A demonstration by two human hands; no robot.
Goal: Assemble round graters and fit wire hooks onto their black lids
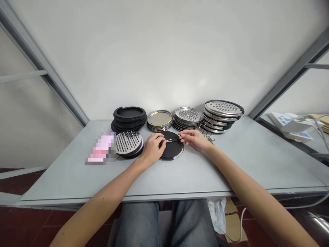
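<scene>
A round black disc lies flat in front of me, with a pale strip on its lower right rim. My left hand rests at the disc's left side, thumb and fingers pinching a small shiny metal wire loop above it. Over the disc's upper right edge is my right hand, its fingertips closed on a tiny light-coloured piece that is too small to name. A thin dark line runs between the two pinches; whether it is a cord or a groove I cannot tell.
Behind stand stacks of black rings, plain metal discs, perforated grater discs and rimmed graters. Another grater stack sits left, beside a blurred-out pink item. Loose metal wire hooks lie right of my right hand.
</scene>
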